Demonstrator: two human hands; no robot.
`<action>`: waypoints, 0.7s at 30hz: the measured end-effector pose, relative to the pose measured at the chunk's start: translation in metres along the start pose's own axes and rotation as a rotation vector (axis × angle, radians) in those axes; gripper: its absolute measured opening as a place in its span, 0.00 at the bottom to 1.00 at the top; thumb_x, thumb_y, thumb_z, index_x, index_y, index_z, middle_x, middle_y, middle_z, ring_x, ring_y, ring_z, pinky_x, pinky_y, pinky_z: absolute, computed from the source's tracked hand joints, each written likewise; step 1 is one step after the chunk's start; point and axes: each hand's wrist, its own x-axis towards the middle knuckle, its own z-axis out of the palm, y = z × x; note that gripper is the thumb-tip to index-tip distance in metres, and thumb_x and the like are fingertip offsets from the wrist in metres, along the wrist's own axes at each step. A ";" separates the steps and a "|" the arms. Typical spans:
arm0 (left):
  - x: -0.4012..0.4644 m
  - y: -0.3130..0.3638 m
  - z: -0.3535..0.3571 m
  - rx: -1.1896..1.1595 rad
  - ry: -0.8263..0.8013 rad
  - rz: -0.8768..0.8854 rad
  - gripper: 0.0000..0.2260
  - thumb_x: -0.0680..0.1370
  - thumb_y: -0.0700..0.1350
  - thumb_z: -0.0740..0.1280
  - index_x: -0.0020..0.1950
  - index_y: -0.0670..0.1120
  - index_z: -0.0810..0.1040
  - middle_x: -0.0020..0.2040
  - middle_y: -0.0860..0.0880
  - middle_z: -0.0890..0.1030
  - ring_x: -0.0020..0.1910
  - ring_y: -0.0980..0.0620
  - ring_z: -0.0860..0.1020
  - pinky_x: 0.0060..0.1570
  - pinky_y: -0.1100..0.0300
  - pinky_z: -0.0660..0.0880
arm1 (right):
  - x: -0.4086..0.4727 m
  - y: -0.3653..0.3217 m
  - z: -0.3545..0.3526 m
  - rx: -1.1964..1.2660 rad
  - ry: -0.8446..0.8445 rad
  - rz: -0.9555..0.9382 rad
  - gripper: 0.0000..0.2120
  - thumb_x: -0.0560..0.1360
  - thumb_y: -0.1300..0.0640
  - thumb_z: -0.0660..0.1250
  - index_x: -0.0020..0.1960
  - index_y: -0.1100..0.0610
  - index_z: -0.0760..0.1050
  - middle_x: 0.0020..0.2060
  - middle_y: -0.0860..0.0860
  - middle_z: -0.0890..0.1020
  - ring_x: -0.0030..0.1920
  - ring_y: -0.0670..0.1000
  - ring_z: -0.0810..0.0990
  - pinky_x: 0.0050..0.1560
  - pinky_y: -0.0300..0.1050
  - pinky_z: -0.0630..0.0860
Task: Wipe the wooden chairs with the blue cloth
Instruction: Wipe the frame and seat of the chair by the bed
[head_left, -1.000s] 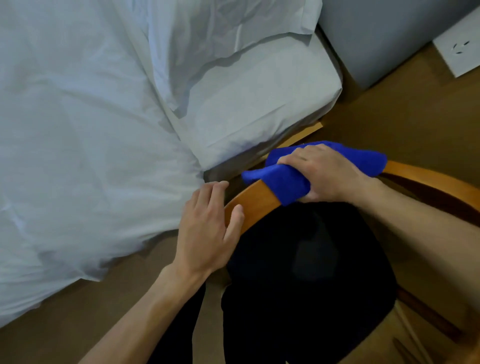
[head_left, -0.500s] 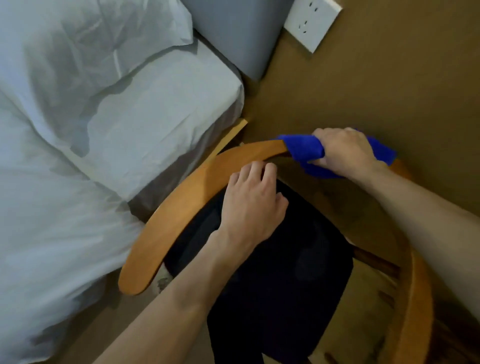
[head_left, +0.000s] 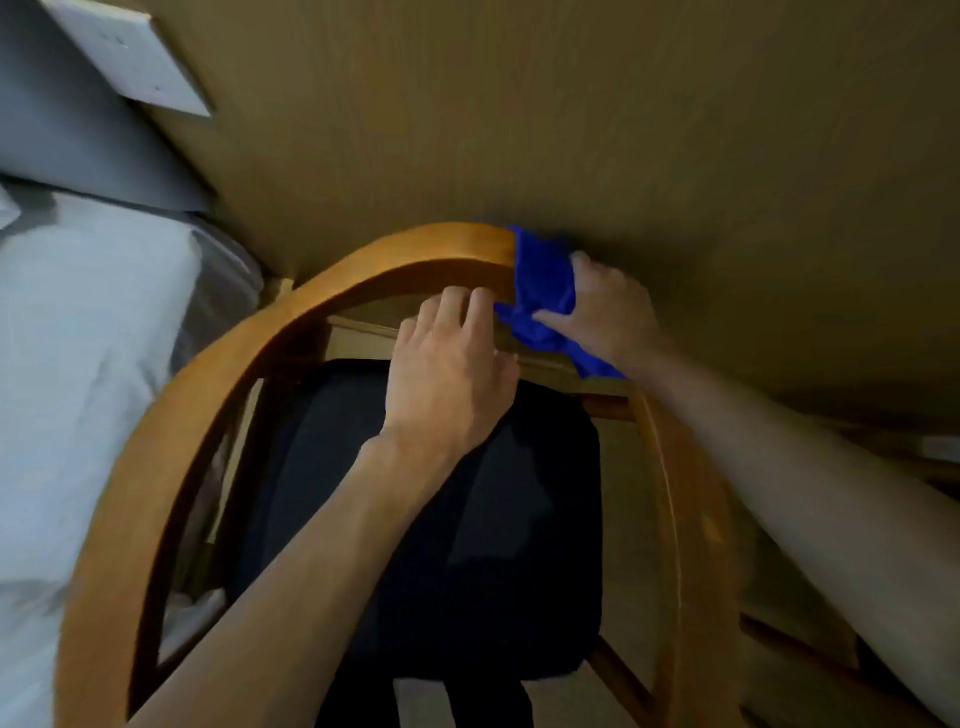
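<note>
A wooden chair (head_left: 218, 384) with a curved armrest-and-back rail and a black seat cushion (head_left: 467, 545) fills the middle of the view. The blue cloth (head_left: 540, 296) is wrapped over the top of the curved rail at its far point, close to the wall. My right hand (head_left: 608, 312) grips the cloth around the rail. Just left of the cloth, my left hand (head_left: 452, 374) rests on the inner side of the rail with fingers curled over its edge.
A bed with white sheets (head_left: 78, 364) lies at the left, touching the chair's side. A brown wall (head_left: 571, 130) stands right behind the chair, with a white socket plate (head_left: 130, 57) at top left. Another wooden piece (head_left: 924, 467) shows at far right.
My right hand has slid the blue cloth along the curved rail toward the right, past the top of the back. My left hand followed along the rail. The view has turned toward the wall.
</note>
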 end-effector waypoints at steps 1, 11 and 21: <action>0.000 0.006 0.005 0.012 -0.014 0.018 0.21 0.77 0.50 0.65 0.68 0.47 0.67 0.63 0.48 0.73 0.61 0.48 0.72 0.61 0.52 0.71 | -0.015 0.018 0.007 0.022 -0.031 0.053 0.26 0.72 0.38 0.72 0.57 0.57 0.71 0.47 0.55 0.81 0.48 0.59 0.82 0.42 0.51 0.76; -0.037 0.070 0.078 0.153 -0.252 0.184 0.21 0.77 0.50 0.64 0.67 0.44 0.68 0.61 0.45 0.73 0.58 0.46 0.73 0.58 0.51 0.70 | -0.182 0.087 0.040 0.178 -0.113 0.612 0.33 0.69 0.31 0.67 0.59 0.57 0.69 0.43 0.47 0.74 0.42 0.50 0.75 0.40 0.45 0.71; -0.117 0.112 0.118 0.148 -0.408 0.357 0.23 0.75 0.49 0.65 0.68 0.44 0.69 0.62 0.45 0.75 0.59 0.46 0.75 0.57 0.52 0.72 | -0.287 0.071 0.056 0.239 -0.082 0.821 0.36 0.67 0.30 0.69 0.60 0.57 0.66 0.47 0.48 0.74 0.42 0.49 0.76 0.40 0.45 0.75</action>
